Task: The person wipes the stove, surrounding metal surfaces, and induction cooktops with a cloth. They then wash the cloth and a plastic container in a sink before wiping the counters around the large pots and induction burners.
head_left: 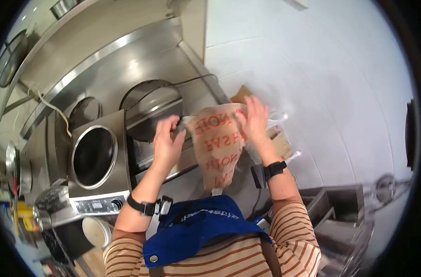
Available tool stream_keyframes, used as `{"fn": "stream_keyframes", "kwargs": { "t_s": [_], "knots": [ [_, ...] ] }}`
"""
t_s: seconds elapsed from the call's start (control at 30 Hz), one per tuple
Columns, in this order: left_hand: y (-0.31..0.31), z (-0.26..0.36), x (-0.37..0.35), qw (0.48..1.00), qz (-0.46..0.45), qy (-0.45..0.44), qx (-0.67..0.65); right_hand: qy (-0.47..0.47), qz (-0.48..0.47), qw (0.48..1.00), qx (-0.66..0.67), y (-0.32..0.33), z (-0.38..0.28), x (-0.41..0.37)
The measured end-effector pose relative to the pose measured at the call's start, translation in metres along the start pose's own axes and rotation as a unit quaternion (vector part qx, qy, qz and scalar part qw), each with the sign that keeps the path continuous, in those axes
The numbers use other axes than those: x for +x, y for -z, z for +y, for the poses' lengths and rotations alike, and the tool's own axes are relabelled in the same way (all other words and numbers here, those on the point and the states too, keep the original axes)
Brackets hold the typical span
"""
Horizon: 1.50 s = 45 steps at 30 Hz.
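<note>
I hold a brown paper bag with red lettering up in front of me with both hands. My left hand grips its left top edge, fingers curled. My right hand holds the right top edge, fingers spread against the paper. The bag hangs down over the steel counter. Each wrist carries a black band. My striped sleeves and blue apron fill the bottom of the view.
A steel cooker with a round well stands to the left, its control panel below. A large round lid and a smaller one lie behind. A clear plastic packet rests near the white tiled wall.
</note>
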<state>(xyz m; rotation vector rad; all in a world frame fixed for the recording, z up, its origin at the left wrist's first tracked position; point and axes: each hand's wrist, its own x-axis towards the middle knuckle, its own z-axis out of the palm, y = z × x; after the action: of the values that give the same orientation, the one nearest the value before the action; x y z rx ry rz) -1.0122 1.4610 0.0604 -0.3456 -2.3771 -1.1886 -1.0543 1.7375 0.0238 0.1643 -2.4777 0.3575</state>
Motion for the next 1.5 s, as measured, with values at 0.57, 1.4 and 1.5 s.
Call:
{"fn": "stream_keyframes", "kwargs": {
  "t_s": [0.57,1.4,1.5],
  "knots": [
    [0.044,-0.052,-0.265,0.875,-0.17,0.451,-0.045,0.322,-0.389,0.817,0.279,-0.124,-0.244,-0.112],
    [0.007,-0.127,-0.303,0.834,-0.092,0.544,0.016,-0.241,-0.122,0.864,0.426,-0.092,0.016,0.101],
    [-0.012,-0.122,-0.288,0.814,-0.087,0.574,-0.019,-0.071,-0.169,0.887,0.424,-0.062,-0.002,0.13]
  ]
}}
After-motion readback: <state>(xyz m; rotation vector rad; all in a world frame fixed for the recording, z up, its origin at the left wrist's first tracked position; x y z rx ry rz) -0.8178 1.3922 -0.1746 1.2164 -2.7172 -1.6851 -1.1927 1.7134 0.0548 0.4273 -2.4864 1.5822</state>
